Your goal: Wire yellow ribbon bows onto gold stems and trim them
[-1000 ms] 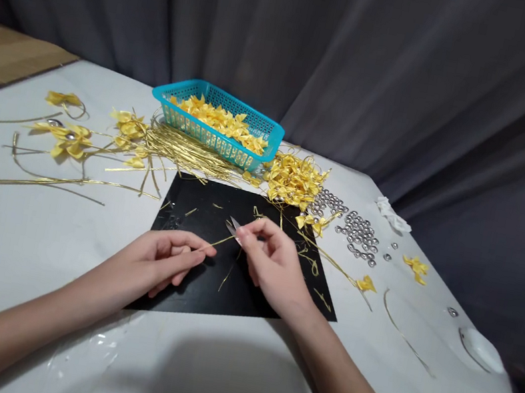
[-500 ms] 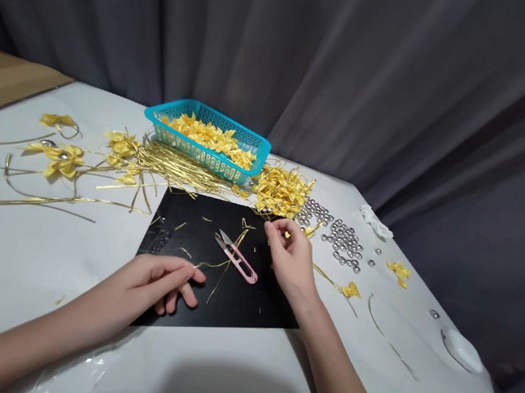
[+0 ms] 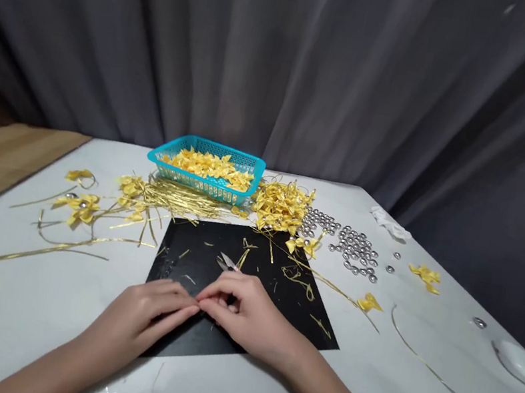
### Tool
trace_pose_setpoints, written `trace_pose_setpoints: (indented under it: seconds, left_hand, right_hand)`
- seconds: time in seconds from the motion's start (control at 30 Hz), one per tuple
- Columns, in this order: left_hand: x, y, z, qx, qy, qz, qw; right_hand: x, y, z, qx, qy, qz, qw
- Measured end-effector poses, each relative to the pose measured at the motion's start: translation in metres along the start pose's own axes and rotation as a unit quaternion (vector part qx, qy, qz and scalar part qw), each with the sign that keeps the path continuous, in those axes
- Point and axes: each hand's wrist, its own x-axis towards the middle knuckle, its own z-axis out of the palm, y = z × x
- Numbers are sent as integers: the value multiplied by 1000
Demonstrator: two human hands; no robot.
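My left hand [image 3: 147,315] and my right hand [image 3: 247,312] meet fingertip to fingertip over the black mat [image 3: 210,350]. Both are closed in a pinch. A thin gold cord was between the left fingers a moment ago; now the fingertips hide it, and what the right fingers grip is too small to make out. Thread snips [image 3: 229,262] lie on the mat just beyond the right hand, which covers their pink handle. Loose gold cord scraps [image 3: 302,285] are scattered over the mat's right half.
Behind the mat stands a turquoise basket [image 3: 159,163] of yellow ribbon flowers. Gold cords [image 3: 181,199] lie before it, with a flower pile [image 3: 281,205] alongside. Silver beads [image 3: 357,248] spread rightward, near a white tissue [image 3: 390,224] and a white oval object [image 3: 524,367]. More flowers [image 3: 82,211] sit left.
My right hand has come down and left from the mat's far right to meet my left hand. It now partly covers the snips. The view has tilted up and shifted.
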Motion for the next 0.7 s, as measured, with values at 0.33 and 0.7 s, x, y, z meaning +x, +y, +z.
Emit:
trace_pose_setpoints:
  seconds: [0.33,0.7]
  left_hand:
    - [8,12,-24,69,28,-9,997]
    - [199,-21,-96,255,51,-100,960]
  right_hand:
    - [-5,-6,-15,-226,53,-160,959]
    - [12,25,-92,570,236,55,785]
